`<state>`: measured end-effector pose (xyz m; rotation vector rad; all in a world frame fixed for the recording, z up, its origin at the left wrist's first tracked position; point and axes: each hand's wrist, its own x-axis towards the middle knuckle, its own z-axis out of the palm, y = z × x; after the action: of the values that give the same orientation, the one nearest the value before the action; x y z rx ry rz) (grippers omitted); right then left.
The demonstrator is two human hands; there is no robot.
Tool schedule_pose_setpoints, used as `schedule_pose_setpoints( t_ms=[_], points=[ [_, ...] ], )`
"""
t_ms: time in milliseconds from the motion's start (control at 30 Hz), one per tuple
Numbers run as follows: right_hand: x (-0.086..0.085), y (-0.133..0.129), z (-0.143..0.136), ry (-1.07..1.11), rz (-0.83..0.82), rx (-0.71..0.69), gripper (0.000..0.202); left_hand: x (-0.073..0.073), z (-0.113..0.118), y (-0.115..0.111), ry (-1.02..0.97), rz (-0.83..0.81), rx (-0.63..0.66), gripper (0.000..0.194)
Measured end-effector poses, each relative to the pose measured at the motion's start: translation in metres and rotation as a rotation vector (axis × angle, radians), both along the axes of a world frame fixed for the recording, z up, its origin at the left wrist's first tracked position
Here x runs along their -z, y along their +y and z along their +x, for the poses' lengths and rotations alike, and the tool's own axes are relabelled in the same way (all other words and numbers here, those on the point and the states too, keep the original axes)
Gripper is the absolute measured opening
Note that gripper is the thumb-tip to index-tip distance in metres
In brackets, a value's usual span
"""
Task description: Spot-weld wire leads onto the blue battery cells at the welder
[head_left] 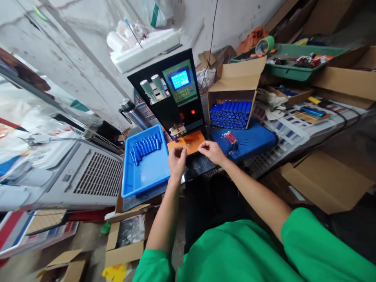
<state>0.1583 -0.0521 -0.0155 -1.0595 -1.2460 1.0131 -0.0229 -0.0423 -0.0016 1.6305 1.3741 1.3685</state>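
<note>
My left hand [177, 161] is closed with its fingers curled, over the near left edge of an orange work plate [194, 141]. My right hand [214, 152] pinches thumb and forefinger together at the plate's right edge. What either hand holds, if anything, is too small to make out. Just beyond the hands, the electrode head [177, 130] of a black spot welder [173, 109] with a lit screen sits over the plate. Red and black wire leads [231, 141] lie in a bunch right of my right hand.
A blue tray [147, 176] on the left holds a row of blue battery cells [147, 145]. Behind the leads, a cardboard box [235, 80] holds many stacked cells. A steel flask [133, 113] stands behind the tray. Farther right is a green tray [293, 72].
</note>
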Motion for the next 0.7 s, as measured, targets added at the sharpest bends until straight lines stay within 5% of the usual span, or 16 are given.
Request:
schedule_pose_setpoints(
  t_ms=[133,300,400,567,700],
  points=[
    [-0.004,0.022,-0.005,0.057,0.003,0.091,0.023,0.001,-0.013,0.053,-0.004,0.063,-0.234,0.031],
    [0.000,0.036,-0.012,0.086,-0.016,0.132,0.024,0.003,-0.011,0.093,0.033,-0.022,-0.207,0.024],
    [0.004,0.039,-0.013,0.106,-0.019,0.133,0.024,0.005,-0.006,0.086,0.081,-0.014,-0.147,0.008],
    [0.008,0.044,-0.010,0.134,-0.035,0.126,0.024,0.005,0.004,0.057,0.148,0.013,0.041,0.011],
    [0.009,0.046,-0.010,0.146,-0.042,0.109,0.023,0.003,0.010,0.049,0.133,0.023,0.050,0.010]
  ],
)
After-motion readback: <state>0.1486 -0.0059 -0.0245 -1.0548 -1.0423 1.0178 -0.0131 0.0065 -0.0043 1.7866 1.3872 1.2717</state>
